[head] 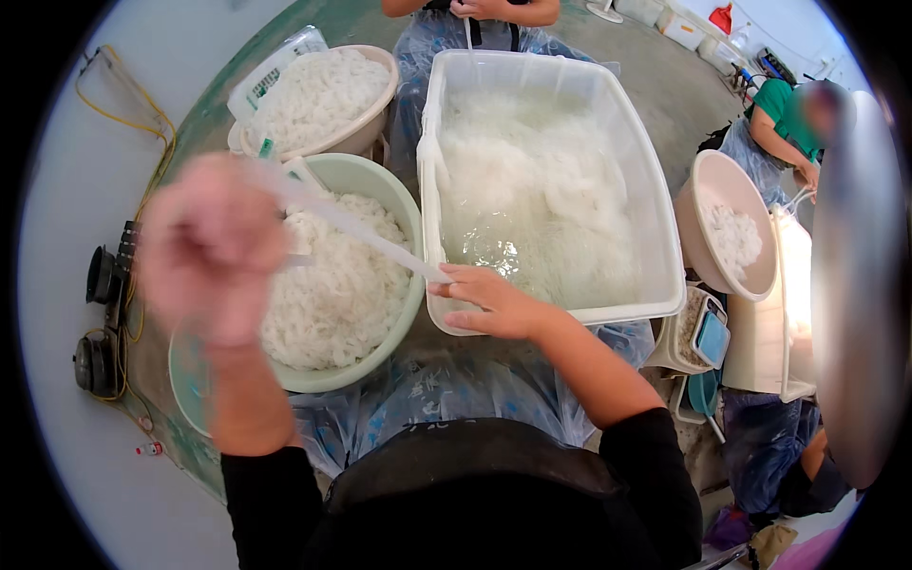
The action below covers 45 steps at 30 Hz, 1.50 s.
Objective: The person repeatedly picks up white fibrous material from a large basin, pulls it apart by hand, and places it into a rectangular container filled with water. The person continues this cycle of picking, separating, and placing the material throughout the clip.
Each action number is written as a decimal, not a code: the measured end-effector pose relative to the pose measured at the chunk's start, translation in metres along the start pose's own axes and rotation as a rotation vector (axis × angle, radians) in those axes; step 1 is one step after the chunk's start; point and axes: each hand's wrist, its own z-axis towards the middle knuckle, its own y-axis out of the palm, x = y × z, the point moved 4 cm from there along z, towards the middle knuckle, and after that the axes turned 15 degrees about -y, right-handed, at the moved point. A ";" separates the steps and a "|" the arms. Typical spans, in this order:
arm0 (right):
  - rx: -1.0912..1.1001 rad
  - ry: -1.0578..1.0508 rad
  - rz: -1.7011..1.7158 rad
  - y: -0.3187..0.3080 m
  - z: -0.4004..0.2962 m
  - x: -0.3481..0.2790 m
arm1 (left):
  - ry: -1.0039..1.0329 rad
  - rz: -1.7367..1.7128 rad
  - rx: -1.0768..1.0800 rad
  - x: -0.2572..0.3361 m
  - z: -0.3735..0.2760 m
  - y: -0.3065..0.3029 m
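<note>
My left hand (214,249), raised over the left side of the pale green basin (412,221), is blurred by motion. From its upper side a translucent white strip (356,226), wet-looking like casing, stretches down to my right hand (495,303). There the strip meets the index and middle fingers, with the thumb apart, at the near left corner of a white plastic tub (556,313). Cloudy water and a pale strip mass (527,171) fill the tub. Heaped white strips (335,306) lie in the green basin. A small pale piece (299,261) juts from beside my left hand; its kind is unclear.
Across the tub sits a person (484,11) holding a strip. A beige basin (392,78) of white strips stands at back left, beside a white plastic basket (278,68). Rightward are a pink basin (695,185) and another person (773,121). Cables (171,142) hang along the left wall.
</note>
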 end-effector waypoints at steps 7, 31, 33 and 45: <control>-0.158 0.534 -0.237 -0.045 -0.024 0.126 | 0.283 -0.079 0.016 0.143 -0.105 -0.089; -0.924 0.562 0.416 0.021 0.031 0.128 | -0.449 0.130 0.570 -0.179 -0.014 -0.128; -0.584 0.483 0.536 -0.037 0.074 0.085 | -0.420 0.160 0.541 -0.191 -0.007 -0.139; 0.580 0.057 0.340 -0.269 0.111 -0.056 | -0.506 0.499 0.095 -0.230 0.085 -0.087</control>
